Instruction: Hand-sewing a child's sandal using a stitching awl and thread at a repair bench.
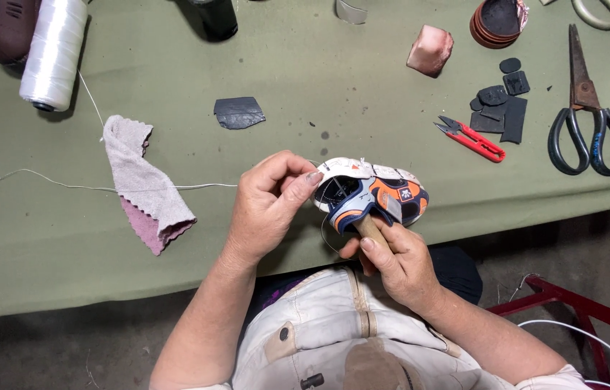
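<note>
Green table (363,87), left hand (265,206) pinching small shoe (373,191), right hand (399,263) gripping wooden handle (371,230) beneath

Single view, head camera, looking steeply down from above person's own lap. Faces forward across green desk (319,65); desk's near edge runs across middle of frame. Close in: left hand (269,206) and right hand (399,263) sit centre frame, forearms entering from bottom. Far desk things cut off by top edge. Floor strip along bottom and right.
</note>
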